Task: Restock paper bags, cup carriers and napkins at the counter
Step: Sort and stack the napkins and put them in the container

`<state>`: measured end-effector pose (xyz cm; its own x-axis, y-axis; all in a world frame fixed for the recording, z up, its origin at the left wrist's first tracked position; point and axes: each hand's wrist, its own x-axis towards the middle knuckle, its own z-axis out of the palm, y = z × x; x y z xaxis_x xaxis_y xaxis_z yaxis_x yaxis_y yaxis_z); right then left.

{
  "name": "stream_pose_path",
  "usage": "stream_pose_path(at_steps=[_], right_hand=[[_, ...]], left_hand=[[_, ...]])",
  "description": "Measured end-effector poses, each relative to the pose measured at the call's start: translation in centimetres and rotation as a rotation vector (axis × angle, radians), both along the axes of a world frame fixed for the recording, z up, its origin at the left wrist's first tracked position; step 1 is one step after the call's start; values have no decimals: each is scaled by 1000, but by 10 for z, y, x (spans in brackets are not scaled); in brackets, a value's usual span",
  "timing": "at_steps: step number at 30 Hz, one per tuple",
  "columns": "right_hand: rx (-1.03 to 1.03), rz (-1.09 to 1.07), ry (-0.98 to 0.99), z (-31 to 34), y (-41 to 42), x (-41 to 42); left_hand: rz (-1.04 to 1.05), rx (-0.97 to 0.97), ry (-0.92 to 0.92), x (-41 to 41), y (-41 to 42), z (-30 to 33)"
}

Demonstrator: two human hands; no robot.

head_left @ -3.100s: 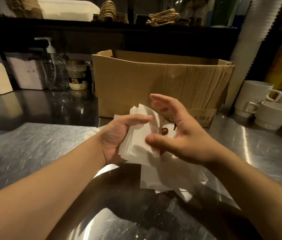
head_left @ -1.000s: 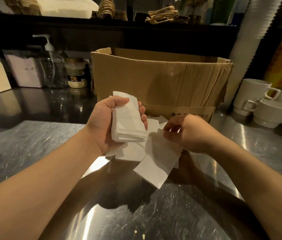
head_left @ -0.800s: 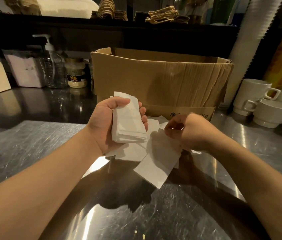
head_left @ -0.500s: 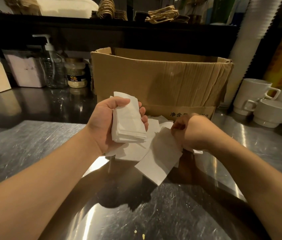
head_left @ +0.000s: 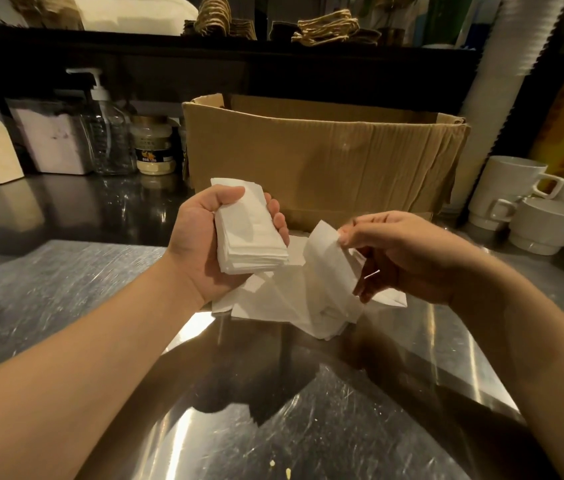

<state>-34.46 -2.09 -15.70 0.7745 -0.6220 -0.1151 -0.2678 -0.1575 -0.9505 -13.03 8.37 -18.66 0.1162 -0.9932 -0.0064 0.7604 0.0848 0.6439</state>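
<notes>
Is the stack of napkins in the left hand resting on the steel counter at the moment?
No, the left hand holds the stack of napkins lifted above the steel counter and the loose napkins.

Bare forearms, no sleeves/jewelry.

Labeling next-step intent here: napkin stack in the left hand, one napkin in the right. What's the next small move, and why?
Probably carry the single napkin leftward and lay it onto the napkin stack. The right hand pinches it by its top edge, lifted off the loose napkins on the steel counter, while the left hand holds the squared stack face-up beside it.
</notes>
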Motion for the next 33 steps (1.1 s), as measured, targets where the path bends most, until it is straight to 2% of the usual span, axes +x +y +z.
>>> stream_pose_path(at_steps=[2,3,7,9,12,15,22,25,27,33], right_hand=[[-37,-26,63,-6,-3,3],[7,-12,32,-7,-4,2],[236,324,-224,-1,-3,-7],[187,284,-275,1,0,-4],[103,-39,-169,-5,2,9],[-40,-222,42,-14,1,15],[-573,-309,440,-27,-10,23],[-655,-255,585,-30,-10,27],[-642,-241,597,-33,-9,26],[-580,-251,450,-39,-6,26]], left_hand=[[4,-2,3,0,-1,0],[8,0,0,0,-1,0],[20,-2,3,-1,1,2],[39,-9,-35,-1,2,3],[62,-15,-63,1,1,3],[65,-30,3,4,-1,1],[98,1,27,3,-3,-1],[104,23,4,2,-2,-1],[113,30,-10,2,-2,-1],[100,44,-34,3,-3,-2]])
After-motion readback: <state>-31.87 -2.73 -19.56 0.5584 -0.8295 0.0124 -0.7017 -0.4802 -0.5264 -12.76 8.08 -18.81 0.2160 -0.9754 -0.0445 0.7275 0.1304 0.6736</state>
